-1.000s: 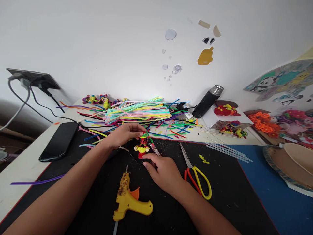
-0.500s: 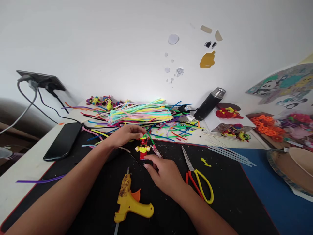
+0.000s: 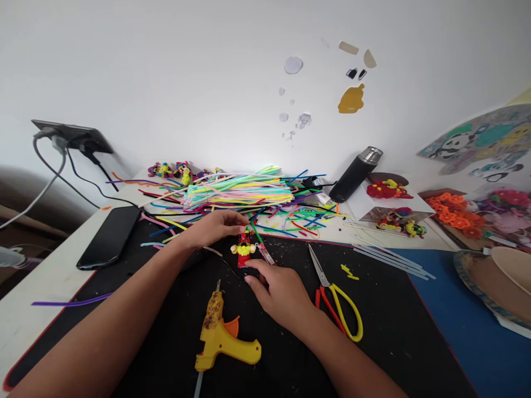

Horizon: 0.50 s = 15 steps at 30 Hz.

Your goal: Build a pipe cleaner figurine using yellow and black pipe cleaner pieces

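Note:
A small red and yellow pipe-cleaner figure (image 3: 244,250) with pale round ends on its arms stands between my hands over the black mat. My left hand (image 3: 218,228) comes in from the left, its thumb and fingers pinched at the top of the figure and covering part of it. From the lower right, my right hand (image 3: 280,290) has its index fingertip against the red base, with the thumb just below. Beside the figure lies a small pinkish labelled item (image 3: 266,254). Nearer to me is a yellow hot glue gun (image 3: 222,337), its nozzle pointing away.
Scissors (image 3: 332,293) with red and yellow handles lie right of my right hand. Behind are a pipe-cleaner bundle (image 3: 238,190) and a black flask (image 3: 357,174). A phone (image 3: 108,237) rests at left; clear glue sticks (image 3: 394,260) lie at right.
My left fingertips have shifted slightly and now cover more of the figure's yellow-green top. My right hand stays at the base. The view has moved a little.

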{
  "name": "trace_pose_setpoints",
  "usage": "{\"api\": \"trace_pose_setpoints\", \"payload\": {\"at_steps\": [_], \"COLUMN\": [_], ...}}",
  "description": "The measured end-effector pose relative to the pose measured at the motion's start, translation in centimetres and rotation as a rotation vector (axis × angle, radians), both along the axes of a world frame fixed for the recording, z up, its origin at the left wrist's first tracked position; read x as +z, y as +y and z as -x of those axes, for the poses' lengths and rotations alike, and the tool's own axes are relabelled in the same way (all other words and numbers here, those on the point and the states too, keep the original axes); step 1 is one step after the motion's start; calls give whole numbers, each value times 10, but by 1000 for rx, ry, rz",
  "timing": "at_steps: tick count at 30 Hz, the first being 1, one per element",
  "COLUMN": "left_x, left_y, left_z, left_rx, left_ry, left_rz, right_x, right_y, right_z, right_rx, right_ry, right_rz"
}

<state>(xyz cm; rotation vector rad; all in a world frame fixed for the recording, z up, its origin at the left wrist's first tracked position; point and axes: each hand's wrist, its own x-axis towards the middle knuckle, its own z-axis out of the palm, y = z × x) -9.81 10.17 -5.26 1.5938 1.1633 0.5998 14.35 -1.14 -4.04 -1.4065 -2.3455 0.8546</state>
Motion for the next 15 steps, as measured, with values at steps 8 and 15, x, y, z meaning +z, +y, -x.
{"api": "trace_pose_setpoints", "payload": {"at_steps": [8,15], "left_x": [1,3], "left_y": [0,-3], "left_z": [-3,-7], "left_rx": [-4,25], "left_ry": [29,99], "left_rz": [-23,-105], "right_x": [1,-3], "right_y": [0,0], "right_z": [1,-1], "right_rx": [10,10], "right_ry": [-6,66], "right_rz": [-6,-14]}}
